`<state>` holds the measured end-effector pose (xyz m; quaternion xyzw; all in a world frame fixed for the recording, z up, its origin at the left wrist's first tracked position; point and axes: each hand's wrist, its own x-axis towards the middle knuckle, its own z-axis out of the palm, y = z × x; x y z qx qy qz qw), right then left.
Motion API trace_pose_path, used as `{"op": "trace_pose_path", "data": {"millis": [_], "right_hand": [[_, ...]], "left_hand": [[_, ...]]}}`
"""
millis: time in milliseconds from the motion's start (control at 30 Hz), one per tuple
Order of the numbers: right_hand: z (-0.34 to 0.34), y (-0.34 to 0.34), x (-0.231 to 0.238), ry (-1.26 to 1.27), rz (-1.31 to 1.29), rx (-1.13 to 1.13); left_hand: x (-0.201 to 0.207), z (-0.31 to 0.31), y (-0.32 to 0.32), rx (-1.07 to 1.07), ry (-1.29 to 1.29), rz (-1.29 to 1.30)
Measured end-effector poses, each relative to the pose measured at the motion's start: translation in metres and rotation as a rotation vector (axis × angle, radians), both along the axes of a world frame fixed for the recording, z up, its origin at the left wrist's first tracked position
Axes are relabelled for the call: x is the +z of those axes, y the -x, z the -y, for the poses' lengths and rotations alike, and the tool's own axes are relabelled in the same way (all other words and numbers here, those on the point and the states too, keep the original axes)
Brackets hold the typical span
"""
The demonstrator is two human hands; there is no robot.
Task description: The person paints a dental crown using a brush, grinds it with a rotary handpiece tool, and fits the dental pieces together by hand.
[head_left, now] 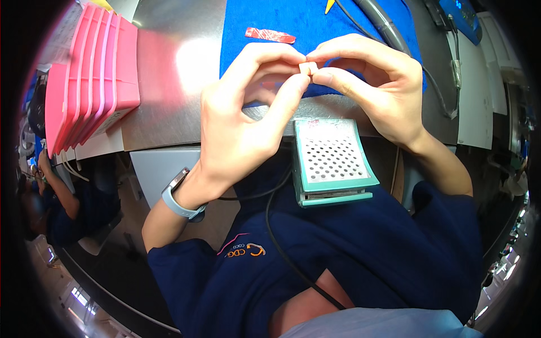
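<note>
My left hand (pixel 239 115) and my right hand (pixel 375 84) meet over the near part of a blue towel (pixel 315 25). Both are closed in a pinch, thumb against index finger. Between the fingertips sits a small cream-coloured piece (pixel 305 68), rounded and blocky. It looks like two parts side by side, but fingers cover much of it, so I cannot tell whether they are joined. Just beyond my left fingers, a thin red strip (pixel 270 36) with white scratches lies on the towel. Below my hands, a green-framed box with a perforated white top (pixel 337 152) projects from the bench edge.
Stacked pink trays (pixel 96 81) stand at the left of the metal bench (pixel 169 73). A dark cylindrical tool (pixel 386 25) with a cable lies on the towel's far right, near a blue device (pixel 462 19). Another person's arm (pixel 59 186) shows at far left.
</note>
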<state>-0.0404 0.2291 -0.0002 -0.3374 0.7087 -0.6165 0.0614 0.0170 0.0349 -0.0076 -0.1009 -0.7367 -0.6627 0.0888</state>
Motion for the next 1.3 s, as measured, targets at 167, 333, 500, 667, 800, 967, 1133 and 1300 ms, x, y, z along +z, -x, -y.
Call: {"op": "trace_pose_path", "data": {"millis": [167, 333, 500, 667, 800, 967, 1133, 1300], "right_hand": [[-0.004, 0.002, 0.002, 0.024, 0.038, 0.046], [-0.003, 0.000, 0.001, 0.107, 0.160, 0.067], [-0.006, 0.003, 0.003, 0.104, 0.073, 0.085], [-0.007, 0.007, 0.010, 0.020, -0.316, 0.136], [-0.011, 0.014, 0.008, 0.118, 0.040, 0.014], [-0.022, 0.030, 0.002, 0.187, 0.304, 0.064], [-0.023, 0.028, 0.001, 0.247, 0.593, 0.176], [-0.019, 0.027, 0.002, 0.336, 0.659, 0.201]], "left_hand": [[-0.001, 0.002, 0.003, -0.010, 0.035, -0.089], [0.004, 0.006, 0.000, -0.115, 0.083, -0.063], [0.010, 0.006, -0.006, -0.109, 0.096, -0.025], [0.012, 0.005, -0.007, -0.112, 0.102, -0.092], [0.010, 0.015, -0.003, -0.050, 0.039, -0.101], [0.018, 0.021, 0.006, -0.023, 0.053, -0.070], [0.010, 0.023, 0.013, -0.011, -0.048, -0.008], [0.007, 0.021, 0.014, 0.019, -0.005, -0.031]]}}
